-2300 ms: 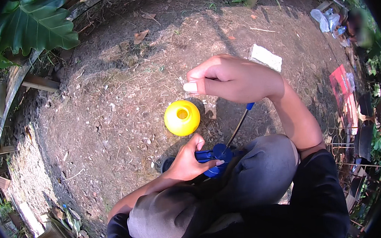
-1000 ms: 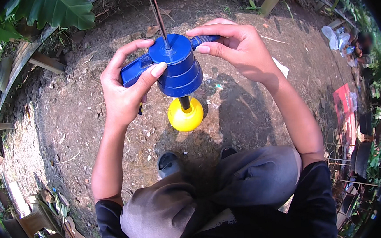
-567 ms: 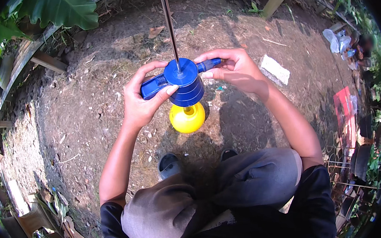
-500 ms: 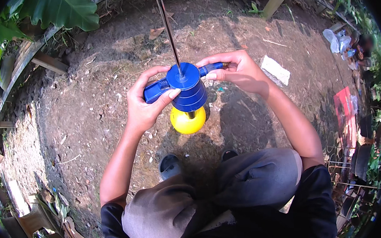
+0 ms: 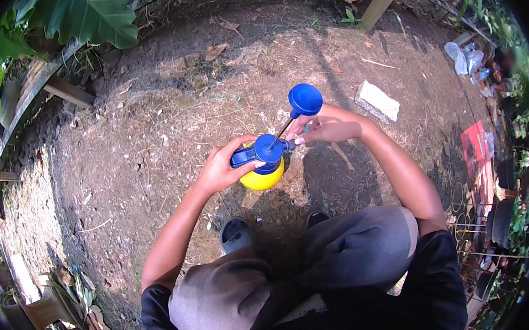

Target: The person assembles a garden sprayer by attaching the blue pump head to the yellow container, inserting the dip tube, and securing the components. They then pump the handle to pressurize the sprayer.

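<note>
A bare dirt yard (image 5: 150, 150) fills the view, with large green leaves (image 5: 85, 17) at the top left and a pale block (image 5: 378, 100) lying to the right. A person crouches, grey-clad knees (image 5: 287, 276) low in the frame. A yellow sprayer bottle (image 5: 263, 177) stands on the dirt just ahead of the feet. Its blue pump head (image 5: 266, 152), which half a second ago was held above the bottle with the rod running straight up, now sits down on the bottle, and the rod tilts right, its blue knob (image 5: 305, 99) lower than before. The left hand (image 5: 227, 165) is clamped on the pump head. The right hand (image 5: 327, 127) has closed fingers touching the head's right side.
</note>
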A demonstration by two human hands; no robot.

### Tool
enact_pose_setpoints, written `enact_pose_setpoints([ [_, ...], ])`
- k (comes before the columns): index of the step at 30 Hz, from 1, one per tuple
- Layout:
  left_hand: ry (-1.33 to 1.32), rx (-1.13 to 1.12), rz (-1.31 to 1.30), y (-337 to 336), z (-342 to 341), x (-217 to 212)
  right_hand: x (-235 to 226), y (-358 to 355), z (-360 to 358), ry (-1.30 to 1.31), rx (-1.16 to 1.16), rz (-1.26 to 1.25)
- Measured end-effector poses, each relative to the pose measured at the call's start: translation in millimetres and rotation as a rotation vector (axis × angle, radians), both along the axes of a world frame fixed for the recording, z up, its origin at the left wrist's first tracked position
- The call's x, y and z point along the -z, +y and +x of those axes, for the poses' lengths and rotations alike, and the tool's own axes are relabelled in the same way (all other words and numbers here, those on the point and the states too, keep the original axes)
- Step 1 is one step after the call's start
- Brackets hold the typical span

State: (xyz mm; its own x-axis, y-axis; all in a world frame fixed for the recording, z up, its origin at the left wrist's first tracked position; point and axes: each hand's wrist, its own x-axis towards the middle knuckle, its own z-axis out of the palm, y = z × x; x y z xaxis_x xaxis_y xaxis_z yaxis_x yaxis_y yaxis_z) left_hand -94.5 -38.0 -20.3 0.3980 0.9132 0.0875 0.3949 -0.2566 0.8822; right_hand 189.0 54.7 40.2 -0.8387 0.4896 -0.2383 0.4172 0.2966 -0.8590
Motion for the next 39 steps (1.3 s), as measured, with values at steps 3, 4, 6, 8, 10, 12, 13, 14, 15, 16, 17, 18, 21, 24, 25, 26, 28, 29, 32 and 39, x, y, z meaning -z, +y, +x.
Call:
enact_pose_setpoints([
  [3, 0.021, 0.006, -0.054, -12.3, -6.9, 24.4, -27.7, -2.3, -17.8, 0.314, 0.457, -0.21],
  [4, 0.009, -0.005, -0.047, -13.0, -10.0, 31.5, -48.1, -4.7, -27.6, 0.326, 0.408, -0.19],
  [6, 0.059, 0.026, 0.001, -12.9, -16.1, 36.9, -75.3, -17.1, -53.7, 0.346, 0.319, -0.155],
  [8, 0.068, 0.034, -0.005, -12.2, -20.1, 35.4, -73.8, -31.5, -83.8, 0.22, 0.225, -0.033],
  [10, 0.083, 0.067, 0.036, -8.0, -15.8, 33.0, -75.8, -43.7, -100.8, 0.155, 0.163, 0.093],
  [12, 0.129, 0.082, 0.069, -7.0, -22.2, 21.7, -99.3, -47.8, -107.1, 0.092, 0.194, 0.126],
  [13, 0.189, 0.044, 0.044, -5.0, -21.8, 14.4, -111.7, -49.1, -107.8, 0.095, 0.17, 0.142],
  [14, 0.163, 0.065, -0.054, -0.7, -20.9, 10.8, -124.8, -50.3, -107.0, 0.085, 0.147, 0.159],
  [15, 0.136, 0.085, -0.151, 4.5, -21.3, 7.3, -131.7, -51.5, -108.5, 0.076, 0.124, 0.177],
  [16, 0.11, 0.104, -0.249, 7.6, -24.5, 3.9, -128.4, -53.3, -112.7, 0.04, 0.12, 0.29],
  [17, 0.141, 0.119, -0.087, 13.3, -25.8, 6.4, -122.3, -53.4, -114.1, -0.005, 0.124, 0.416],
  [18, 0.12, 0.22, -0.101, 24.3, -27.7, -6.7, -115.8, -54.0, -113.7, -0.058, 0.133, 0.537],
  [21, -0.065, 0.267, -0.218, 58.8, -40.3, -35.1, -109.6, -57.6, -115.7, 0.059, 0.184, 0.543],
  [24, -0.339, -0.235, -0.552, 64.0, -26.9, -120.3, -116.5, -57.2, -114.4, -0.181, 0.098, 0.524],
  [25, -0.221, -0.116, -0.341, 60.1, -21.4, -147.8, -119.8, -54.1, -115.9, -0.267, 0.044, 0.504],
  [26, -0.102, -0.001, -0.13, 52.6, -13.8, -170.3, -117.7, -49.4, -115.5, -0.138, 0.062, 0.556],
  [28, 0.083, 0.119, 0.104, 36.1, 11.9, -196.0, -92.9, -42.7, -109.1, 0.12, 0.098, 0.65],
  [29, 0.118, 0.096, 0.121, 38.9, 22.5, -197.8, -73.8, -45.8, -107.9, 0.241, 0.197, 0.522],
  [32, 0.187, 0.019, 0.182, 42.3, 38.7, -185.5, -38.5, -49.1, -104.6, 0.419, 0.374, 0.242],
  [39, 0.224, 0.028, 0.129, 4.6, 35.2, -100.1, 68.0, -94.7, -121.0, 1.049, 0.884, -0.928],
])
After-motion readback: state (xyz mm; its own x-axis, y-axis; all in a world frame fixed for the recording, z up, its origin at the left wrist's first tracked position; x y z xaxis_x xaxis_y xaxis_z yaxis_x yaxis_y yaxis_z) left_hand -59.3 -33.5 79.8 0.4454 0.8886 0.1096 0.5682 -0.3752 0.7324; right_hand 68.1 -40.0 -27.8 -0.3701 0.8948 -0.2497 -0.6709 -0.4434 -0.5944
